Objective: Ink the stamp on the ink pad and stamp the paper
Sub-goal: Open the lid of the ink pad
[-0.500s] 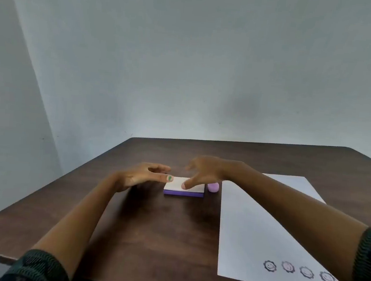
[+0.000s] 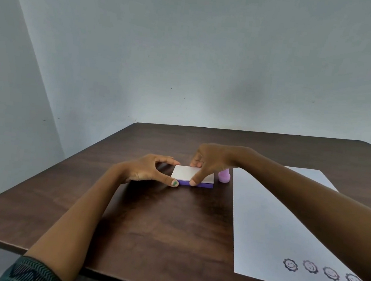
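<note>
The ink pad [image 2: 184, 173], a flat case with a white lid and purple base, lies shut at the middle of the dark table. My left hand [image 2: 149, 169] pinches its left end between thumb and fingers. My right hand [image 2: 209, 163] grips the lid, thumb on the near edge and fingers on the far edge. The small pink stamp [image 2: 224, 176] stands upright just right of the pad, partly hidden behind my right wrist. The white paper [image 2: 285, 222] lies to the right, with several smiley stamp marks [image 2: 310, 266] along its near edge.
The brown wooden table [image 2: 149, 227] ends at a near edge close to my elbows and a left edge by the pale wall. Both forearms cross the tabletop; my right forearm lies over part of the paper.
Both hands have closed in on the ink pad: the left now pinches its left end, the right thumb has dropped to the near edge with fingers curled over the far edge.
</note>
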